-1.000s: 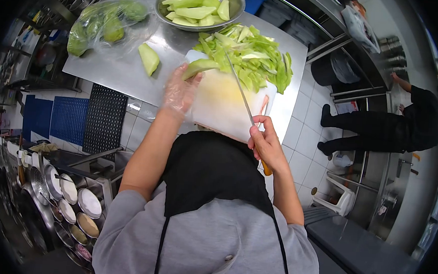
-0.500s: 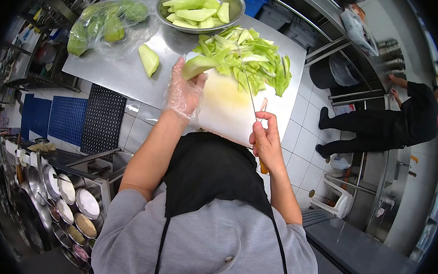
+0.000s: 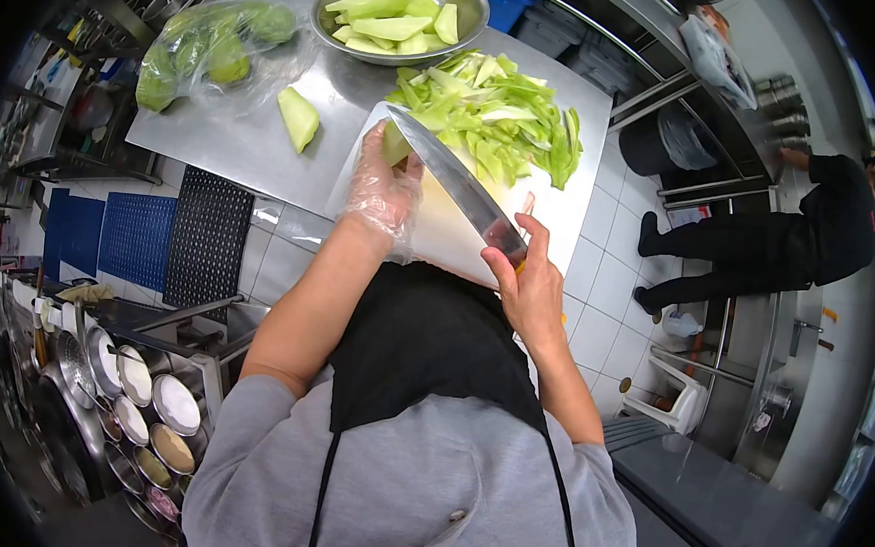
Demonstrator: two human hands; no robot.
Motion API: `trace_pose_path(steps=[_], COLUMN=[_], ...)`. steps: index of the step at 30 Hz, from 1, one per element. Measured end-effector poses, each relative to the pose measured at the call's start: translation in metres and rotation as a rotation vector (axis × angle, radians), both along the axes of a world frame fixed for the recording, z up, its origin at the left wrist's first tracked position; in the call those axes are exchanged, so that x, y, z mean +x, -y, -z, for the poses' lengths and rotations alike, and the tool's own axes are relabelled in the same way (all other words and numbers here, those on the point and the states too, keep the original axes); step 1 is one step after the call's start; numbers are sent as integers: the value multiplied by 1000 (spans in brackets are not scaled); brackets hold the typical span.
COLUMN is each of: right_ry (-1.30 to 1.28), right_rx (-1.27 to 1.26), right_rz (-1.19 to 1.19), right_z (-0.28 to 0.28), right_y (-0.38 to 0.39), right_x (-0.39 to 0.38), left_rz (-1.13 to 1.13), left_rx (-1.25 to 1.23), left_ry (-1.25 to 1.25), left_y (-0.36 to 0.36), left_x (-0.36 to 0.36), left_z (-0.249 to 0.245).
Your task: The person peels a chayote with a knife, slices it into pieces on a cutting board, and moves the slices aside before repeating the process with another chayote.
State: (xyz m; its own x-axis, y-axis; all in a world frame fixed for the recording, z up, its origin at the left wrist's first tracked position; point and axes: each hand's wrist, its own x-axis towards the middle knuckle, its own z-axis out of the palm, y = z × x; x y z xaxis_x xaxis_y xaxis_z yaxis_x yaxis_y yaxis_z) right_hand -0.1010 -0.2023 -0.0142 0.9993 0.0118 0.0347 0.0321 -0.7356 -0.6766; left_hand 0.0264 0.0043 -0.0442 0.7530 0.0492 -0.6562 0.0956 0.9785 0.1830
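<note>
My left hand (image 3: 382, 192), in a clear plastic glove, is closed around a pale green vegetable wedge (image 3: 395, 148) above the cutting board's left side. The knife blade hides part of this wedge. In my right hand (image 3: 533, 291), which is bare, is a large kitchen knife (image 3: 458, 187). Its broad blade slants up and left, the tip close to the wedge. Below lies the white cutting board (image 3: 450, 236), with a heap of green peelings (image 3: 502, 112) over its far part and the table beyond.
A metal bowl (image 3: 481, 20) with several pale wedges stands at the table's far edge. A loose wedge (image 3: 298, 120) and a plastic bag of green vegetables (image 3: 216, 49) lie on the steel table (image 3: 200, 139) at left. A person in black (image 3: 761, 228) stands at the right counter.
The knife has turned, from edge-on to showing its broad side, and its tip has swung left over the wedge. My left hand has moved slightly right and down with the wedge.
</note>
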Motion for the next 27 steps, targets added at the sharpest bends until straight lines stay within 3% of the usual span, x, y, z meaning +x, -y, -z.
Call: trace_pose_path(steps=[12, 19, 25, 27], right_ry=[1, -171, -259, -240], right_rx=[-18, 234, 278, 201], right_rz=[16, 19, 22, 54], right_z=[0, -15, -13, -4], right_y=[1, -4, 11, 14], right_x=[-1, 26, 17, 13], left_rz=[94, 432, 273, 278], left_rx=[36, 88, 11, -2], left_ry=[-70, 129, 67, 152], left_y=[1, 11, 2, -15], left_x=[-4, -24, -8, -3], left_z=[6, 34, 6, 2])
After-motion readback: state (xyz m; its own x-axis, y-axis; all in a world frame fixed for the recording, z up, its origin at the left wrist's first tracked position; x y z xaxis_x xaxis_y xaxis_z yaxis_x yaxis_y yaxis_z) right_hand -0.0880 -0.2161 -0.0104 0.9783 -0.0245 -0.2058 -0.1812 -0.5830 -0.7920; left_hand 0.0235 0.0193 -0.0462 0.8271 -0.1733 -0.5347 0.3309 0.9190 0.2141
